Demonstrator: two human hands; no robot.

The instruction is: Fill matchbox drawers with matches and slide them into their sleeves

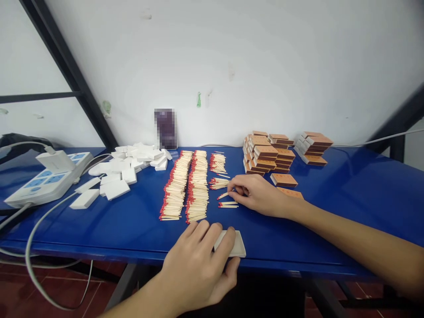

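Note:
My left hand (pixel 198 260) lies at the near edge of the blue table (pixel 115 225), its fingers curled over a white matchbox tray (pixel 236 245) and holding it down. My right hand (pixel 256 194) rests on the table further back, fingers pinched on a few red-tipped matches (pixel 228 199) from a small loose group. Two long rows of red-tipped matches (pixel 187 185) lie just left of it.
A pile of white inner trays (pixel 127 165) sits at the left, with a white power strip (pixel 46 176) and cables beyond. Stacks of orange matchbox sleeves (pixel 266 154) and another stack (pixel 313 148) stand at the back right; single sleeves (pixel 284 179) lie near my right wrist.

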